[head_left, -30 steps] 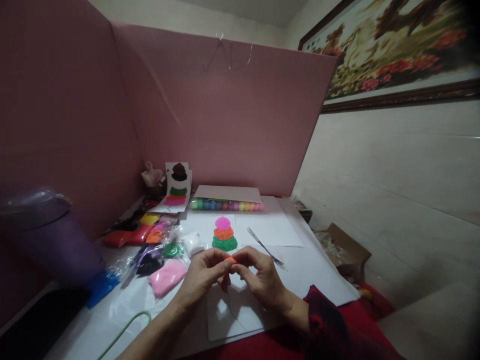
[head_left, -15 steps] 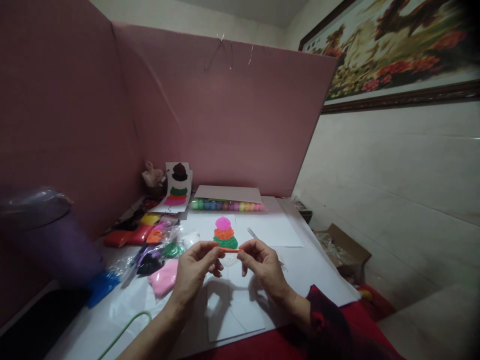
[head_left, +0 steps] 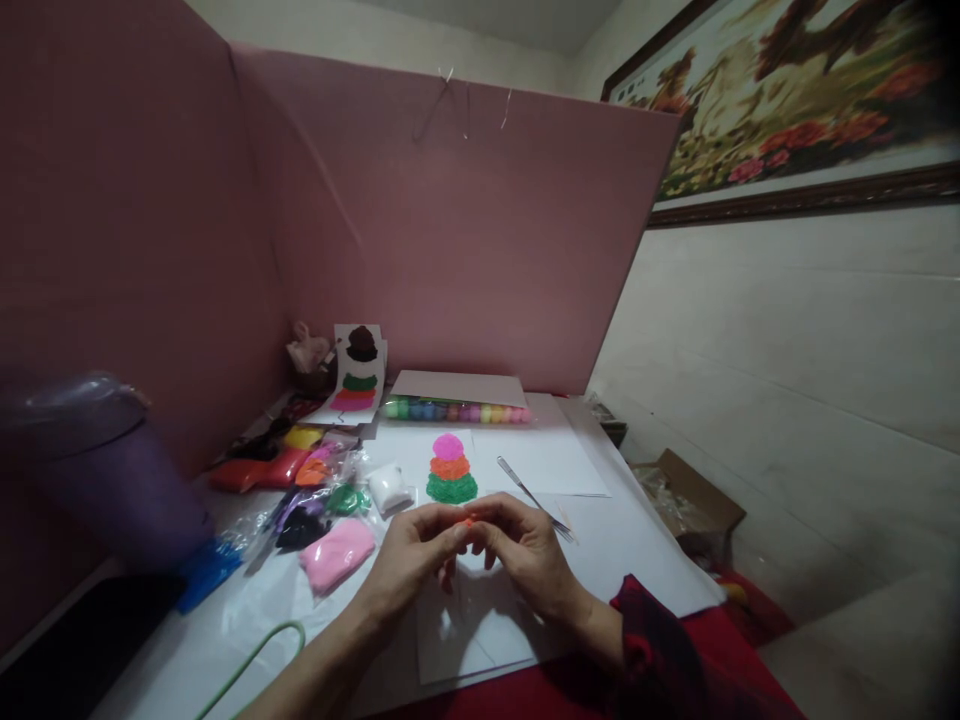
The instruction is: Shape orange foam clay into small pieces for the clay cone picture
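A small piece of orange clay (head_left: 469,521) is pinched between my two hands, mostly covered by fingers. My left hand (head_left: 421,540) grips it from the left, thumb and index finger closed. From the right, my right hand (head_left: 521,540) pinches it as well, and the fingertips of both hands nearly meet. Below them lies white paper (head_left: 457,640). Just beyond my fingers is a sheet with a picture of stacked clay shapes: a pink round (head_left: 448,446), an orange layer (head_left: 450,468) and a green layer (head_left: 451,488). Metal tweezers (head_left: 529,490) lie right of it.
Bags of coloured clay, among them pink (head_left: 337,555), white (head_left: 388,487) and black (head_left: 302,528), spread over the left side. A finished picture (head_left: 358,380) leans at the back, near a pack of coloured pots (head_left: 457,411). A purple bin (head_left: 112,480) stands far left; a cardboard box (head_left: 701,505) right.
My hands have come together and slightly lower. The orange clay, stretched between them as a thin strip before, is now bunched up between the fingertips.
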